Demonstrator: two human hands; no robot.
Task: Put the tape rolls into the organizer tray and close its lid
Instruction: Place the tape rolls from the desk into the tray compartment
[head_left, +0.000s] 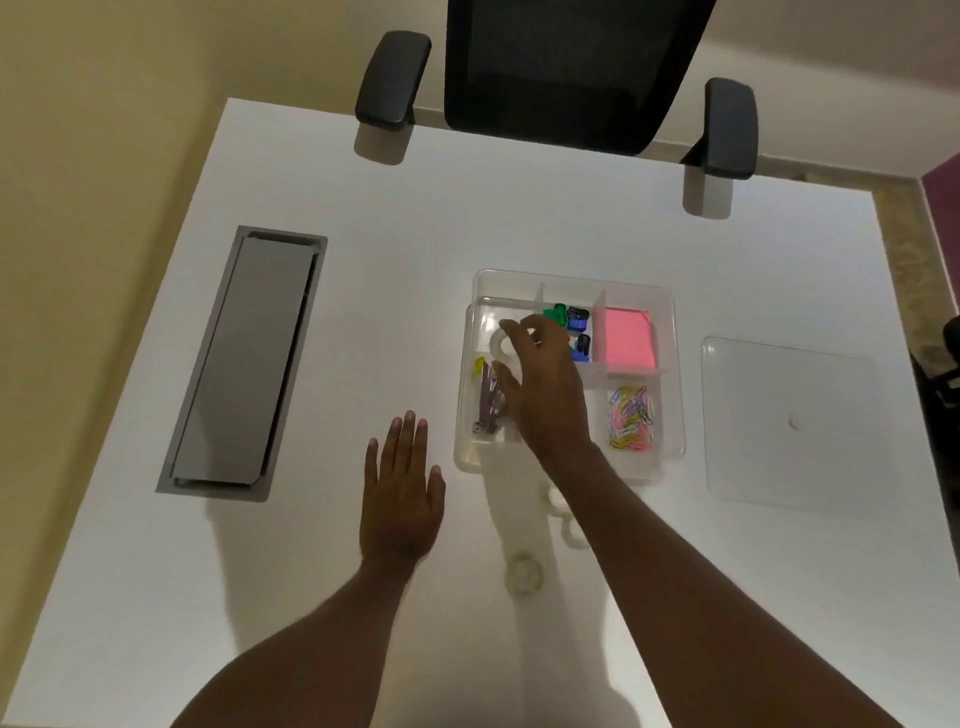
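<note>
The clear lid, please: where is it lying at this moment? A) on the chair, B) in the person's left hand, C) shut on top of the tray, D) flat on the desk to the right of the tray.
D: the clear lid lies flat on the white desk, apart from the tray and to its right.

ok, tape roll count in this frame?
4 visible. One tape roll in the tray under the right hand; three on the table: near roll, and two partly behind the right forearm. That arm may hide more.
</note>
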